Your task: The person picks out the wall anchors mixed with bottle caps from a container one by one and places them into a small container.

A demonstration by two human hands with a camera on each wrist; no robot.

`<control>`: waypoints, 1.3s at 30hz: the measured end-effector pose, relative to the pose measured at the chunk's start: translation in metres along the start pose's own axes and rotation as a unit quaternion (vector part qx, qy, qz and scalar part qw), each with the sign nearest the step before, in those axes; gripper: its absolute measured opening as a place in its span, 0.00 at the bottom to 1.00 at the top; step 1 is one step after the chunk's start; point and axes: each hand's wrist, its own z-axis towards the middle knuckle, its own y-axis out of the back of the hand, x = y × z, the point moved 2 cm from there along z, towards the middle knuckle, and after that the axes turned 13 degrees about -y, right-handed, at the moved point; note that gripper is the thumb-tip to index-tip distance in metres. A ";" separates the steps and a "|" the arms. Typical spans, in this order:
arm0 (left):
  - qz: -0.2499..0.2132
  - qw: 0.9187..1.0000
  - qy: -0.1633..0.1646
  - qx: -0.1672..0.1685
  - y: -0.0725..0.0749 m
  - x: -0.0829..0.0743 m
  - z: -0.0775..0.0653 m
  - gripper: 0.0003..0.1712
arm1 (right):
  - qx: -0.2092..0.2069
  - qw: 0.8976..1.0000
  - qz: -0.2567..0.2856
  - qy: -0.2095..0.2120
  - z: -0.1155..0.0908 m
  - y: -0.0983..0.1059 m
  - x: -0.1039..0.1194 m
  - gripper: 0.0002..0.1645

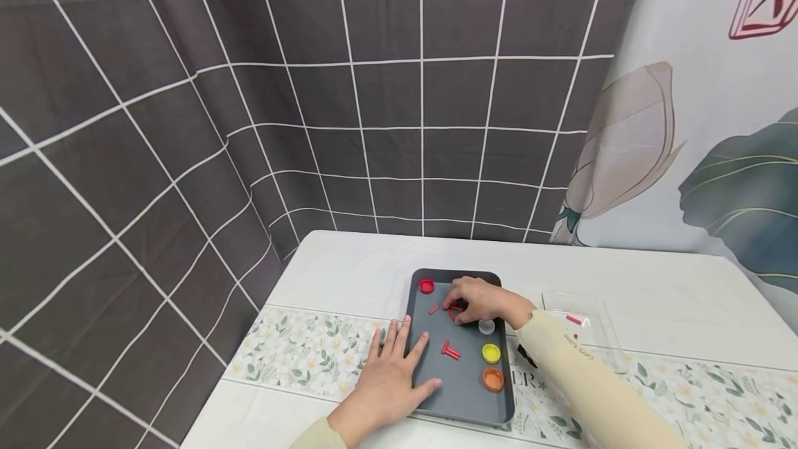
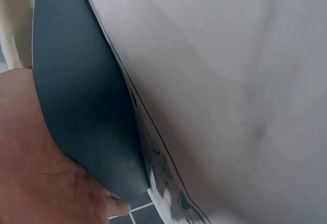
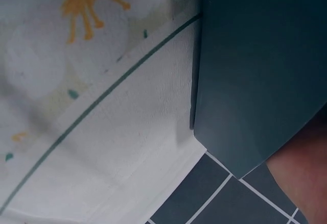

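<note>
A dark grey tray (image 1: pixel 436 400) lies on the table in the head view. My left hand (image 1: pixel 389 373) rests at its left edge, fingers spread and straight, the thumb over the rim. Over the tray's upper right, my right hand (image 1: pixel 480 298) curls thumb and fingertips about thin red sticks (image 1: pixel 454 310), partly covered by the fingers. A short red stick (image 1: pixel 434 310) lies just left of it. Lower in the tray is a T-shaped pair of red sticks (image 1: pixel 451 350). Both wrist views show mostly a dark surface and part of each hand, without the fingertips' work.
Round lids or cups stand in the tray: red (image 1: pixel 427 286), clear (image 1: pixel 486 327), yellow (image 1: pixel 491 353) and orange (image 1: pixel 493 380). Right of it, under the right forearm, a clear plastic container (image 1: pixel 601 317) holds red bits. A floral runner (image 1: pixel 305 352) crosses the white table.
</note>
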 end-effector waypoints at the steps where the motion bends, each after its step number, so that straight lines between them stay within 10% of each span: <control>1: 0.000 1.000 0.000 0.000 0.000 0.000 0.000 0.46 | -0.002 1.000 0.000 0.000 0.000 0.000 0.000 0.15; 16: -0.001 1.000 -0.001 -0.001 0.000 0.000 -0.001 0.46 | -0.052 0.998 -0.010 0.023 -0.002 -0.002 0.005 0.07; 31: -0.001 1.000 -0.002 0.003 0.002 -0.001 -0.001 0.47 | -0.107 0.980 0.150 0.069 -0.032 0.010 0.007 0.09; 39: -0.008 1.000 -0.002 0.001 0.004 -0.002 -0.002 0.46 | -0.119 0.976 0.181 0.025 -0.060 0.016 -0.006 0.10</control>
